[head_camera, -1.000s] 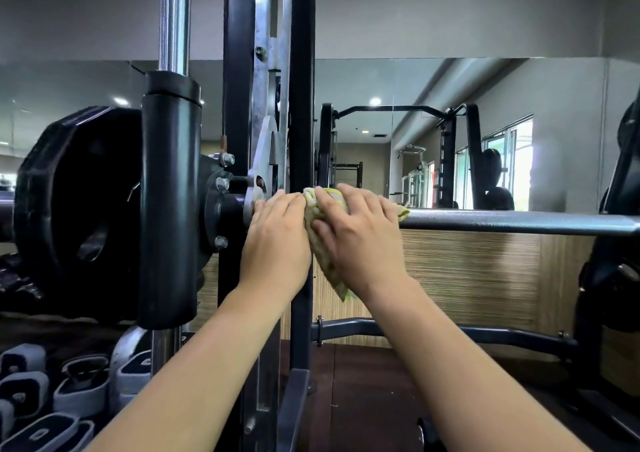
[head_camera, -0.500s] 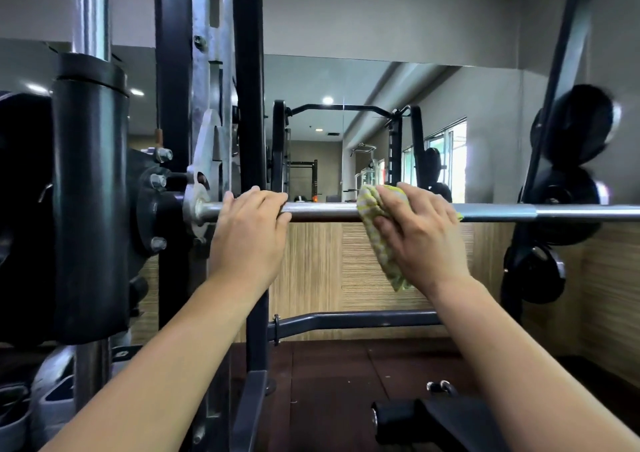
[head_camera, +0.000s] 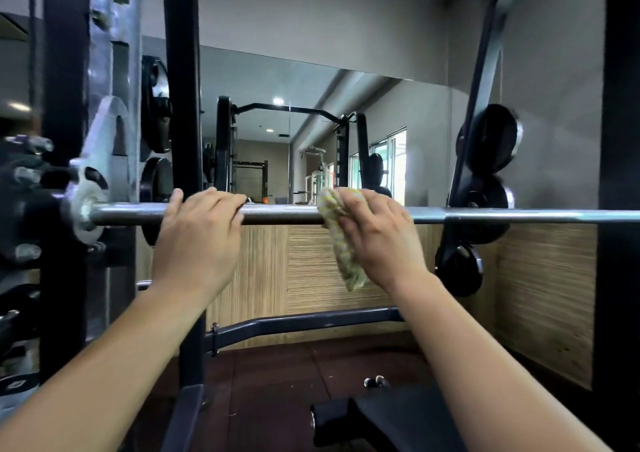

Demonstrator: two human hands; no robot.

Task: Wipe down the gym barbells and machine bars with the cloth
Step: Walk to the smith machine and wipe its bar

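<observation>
While left hand (head_camera: 199,233) fingers curl over bar (head_camera: 284,215), right hand (head_camera: 377,233) fingers press cloth (head_camera: 341,243) around it.

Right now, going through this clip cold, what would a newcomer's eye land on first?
The steel bar running across mid-frame, with both hands on it: the left hand grips it bare, while the right hand presses a yellow-green cloth around it. Next, the black weight plates hanging at the right, and the wall mirror behind.

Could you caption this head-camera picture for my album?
Left hand steadies the bar while the right hand wipes it with a cloth.
</observation>
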